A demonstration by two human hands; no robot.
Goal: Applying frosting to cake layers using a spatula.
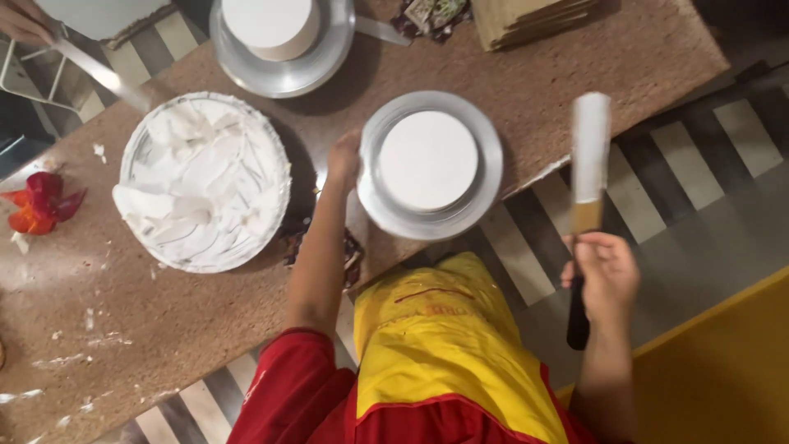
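A round white frosted cake [428, 159] stands on a silver turntable plate [490, 177] near the counter's front edge. My left hand [343, 161] grips the plate's left rim. My right hand [604, 273] is off the counter to the right, closed on the dark handle of a long palette knife [589, 156] whose blade is coated in white cream and points away from me. To the left sits a wide metal bowl of white cream [204, 181].
A second white cake on a silver plate [279, 37] stands at the back. Another person's hand [25, 20] at the top left holds a long blade [99, 76]. Red petals [37, 204] lie at the left. Cream smears dot the brown counter [164, 329]. Striped floor lies below.
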